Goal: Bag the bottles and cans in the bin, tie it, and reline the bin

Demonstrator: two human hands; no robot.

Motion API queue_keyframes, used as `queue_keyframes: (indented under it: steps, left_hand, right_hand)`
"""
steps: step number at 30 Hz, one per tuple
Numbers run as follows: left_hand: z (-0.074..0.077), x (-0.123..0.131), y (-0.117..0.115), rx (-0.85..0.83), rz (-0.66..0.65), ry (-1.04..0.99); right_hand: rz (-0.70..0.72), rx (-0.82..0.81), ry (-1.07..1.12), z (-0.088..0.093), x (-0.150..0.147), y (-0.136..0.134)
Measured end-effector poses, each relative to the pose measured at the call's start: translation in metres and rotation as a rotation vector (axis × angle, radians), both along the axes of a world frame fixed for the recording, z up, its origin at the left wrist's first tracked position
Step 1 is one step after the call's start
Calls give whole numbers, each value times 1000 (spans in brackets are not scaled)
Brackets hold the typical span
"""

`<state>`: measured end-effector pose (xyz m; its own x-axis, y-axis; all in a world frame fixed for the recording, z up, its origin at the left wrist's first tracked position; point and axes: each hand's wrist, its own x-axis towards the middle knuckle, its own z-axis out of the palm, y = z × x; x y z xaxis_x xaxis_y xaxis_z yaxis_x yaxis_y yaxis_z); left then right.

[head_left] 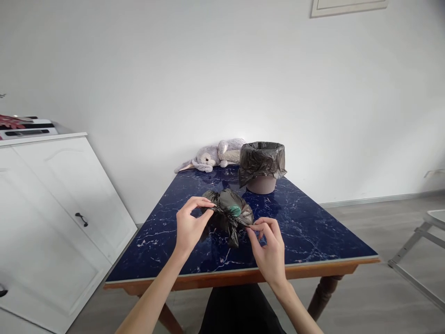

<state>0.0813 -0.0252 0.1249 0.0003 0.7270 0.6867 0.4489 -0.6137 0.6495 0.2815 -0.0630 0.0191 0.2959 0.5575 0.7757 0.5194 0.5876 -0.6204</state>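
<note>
A filled black garbage bag rests on the blue marbled table in front of me, its neck gathered and twisted. Something green shows through the thin plastic. My left hand pinches one end of the bag's gathered plastic between thumb and fingers. On the other side my right hand pinches another end, lower and nearer to me. The plastic is drawn out between both hands. What else the bag holds is hidden.
A bin lined with another black bag stands behind, to the right. A plush bunny lies along the table's back edge by the wall. White cabinets stand at the left, a grey metal frame at the right.
</note>
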Motion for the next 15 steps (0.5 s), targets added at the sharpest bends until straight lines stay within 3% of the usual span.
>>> queue_keyframes:
  steps: [7,15]
  left_hand:
    - [-6,-9,6,-4,75,-20]
    - [2,-13,6,0,143,97]
  right_hand:
    - [-28,2,-31,1,15,-6]
    - [-94,-43,-5,5,29,-5]
